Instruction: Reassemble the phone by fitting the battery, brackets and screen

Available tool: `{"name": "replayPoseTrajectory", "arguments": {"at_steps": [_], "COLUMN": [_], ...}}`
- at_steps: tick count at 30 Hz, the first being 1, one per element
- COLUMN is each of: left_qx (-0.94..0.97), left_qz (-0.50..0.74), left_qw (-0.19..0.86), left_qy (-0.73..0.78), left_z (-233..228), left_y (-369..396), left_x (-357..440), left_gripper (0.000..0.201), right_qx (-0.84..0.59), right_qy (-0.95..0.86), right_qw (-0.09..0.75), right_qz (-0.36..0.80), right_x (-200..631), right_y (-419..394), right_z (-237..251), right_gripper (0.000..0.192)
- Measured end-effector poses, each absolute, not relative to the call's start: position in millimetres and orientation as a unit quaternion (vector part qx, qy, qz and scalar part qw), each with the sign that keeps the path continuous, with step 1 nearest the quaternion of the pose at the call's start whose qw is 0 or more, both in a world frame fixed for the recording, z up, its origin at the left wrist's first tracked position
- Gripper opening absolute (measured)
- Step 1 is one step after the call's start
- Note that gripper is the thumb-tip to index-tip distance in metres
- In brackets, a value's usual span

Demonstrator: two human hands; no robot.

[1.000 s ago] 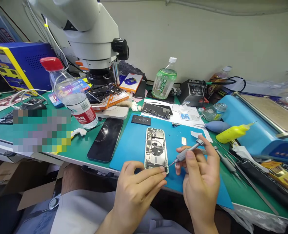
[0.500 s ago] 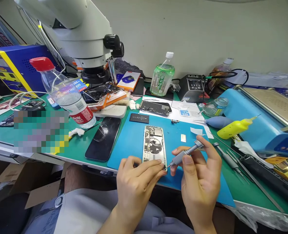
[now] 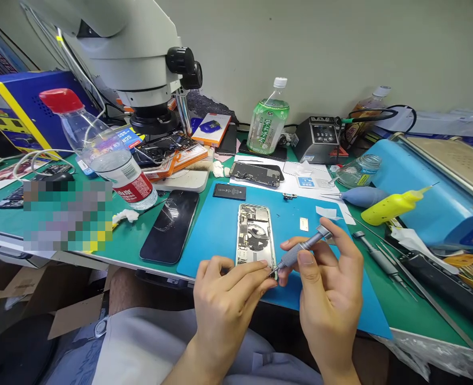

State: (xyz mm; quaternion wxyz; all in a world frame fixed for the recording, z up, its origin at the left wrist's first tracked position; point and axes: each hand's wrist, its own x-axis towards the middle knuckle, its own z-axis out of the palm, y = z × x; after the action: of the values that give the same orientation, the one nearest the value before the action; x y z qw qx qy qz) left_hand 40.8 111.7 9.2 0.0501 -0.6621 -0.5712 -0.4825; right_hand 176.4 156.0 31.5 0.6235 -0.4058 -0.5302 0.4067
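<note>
Since a second ago the screwdriver (image 3: 302,249) tip has slid left, onto the bottom edge of the opened phone (image 3: 254,235) lying on the blue mat (image 3: 220,224). The right hand (image 3: 328,299) pinches the screwdriver's shaft. The left hand (image 3: 224,305), fingers half curled, steadies the phone's bottom edge, apparently touching it.

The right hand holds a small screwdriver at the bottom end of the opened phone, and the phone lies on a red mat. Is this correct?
Not quite. In the head view the right hand does hold the screwdriver at the bottom end of the opened phone, but the mat is blue, not red.
</note>
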Motion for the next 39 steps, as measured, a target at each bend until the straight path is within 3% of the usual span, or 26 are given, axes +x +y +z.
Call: {"name": "replayPoseTrajectory", "arguments": {"at_steps": [39], "left_qx": [-0.662], "left_qz": [-0.490], "left_qw": [0.044], "left_qy": [-0.565], "left_z": [3.7], "left_y": [107.5], "left_x": [41.2], "left_gripper": [0.017], "right_qx": [-0.435], "right_qy": [-0.523], "right_qw": [0.613], "right_qz": [0.402], "right_x": [175.5], "right_y": [156.6], "right_z": [33.9], "right_gripper": [0.046]}}
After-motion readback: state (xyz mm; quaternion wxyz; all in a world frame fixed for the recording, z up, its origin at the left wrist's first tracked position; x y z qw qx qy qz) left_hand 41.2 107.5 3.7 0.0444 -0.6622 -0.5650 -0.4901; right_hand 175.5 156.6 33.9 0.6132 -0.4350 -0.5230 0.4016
